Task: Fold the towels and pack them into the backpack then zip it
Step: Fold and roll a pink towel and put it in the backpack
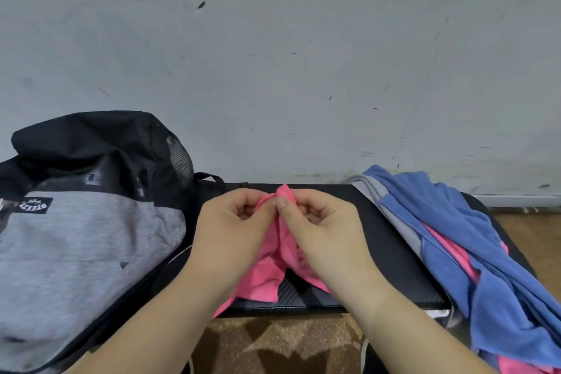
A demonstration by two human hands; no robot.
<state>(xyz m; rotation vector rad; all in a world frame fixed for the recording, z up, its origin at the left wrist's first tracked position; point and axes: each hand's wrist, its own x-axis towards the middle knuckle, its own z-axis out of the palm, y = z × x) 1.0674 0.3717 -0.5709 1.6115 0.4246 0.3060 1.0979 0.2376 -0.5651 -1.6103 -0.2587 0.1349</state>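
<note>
We see both hands raised together over the black counter (391,252); the left hand (233,222) and the right hand (318,222) each pinch the top edge of a pink towel (267,270), thumbs nearly touching, each grip closed on the cloth; the towel hangs down to the counter's near edge; the grey and black backpack (85,240) lies at left; a heap of blue, grey and pink towels (473,240) lies at right.
</note>
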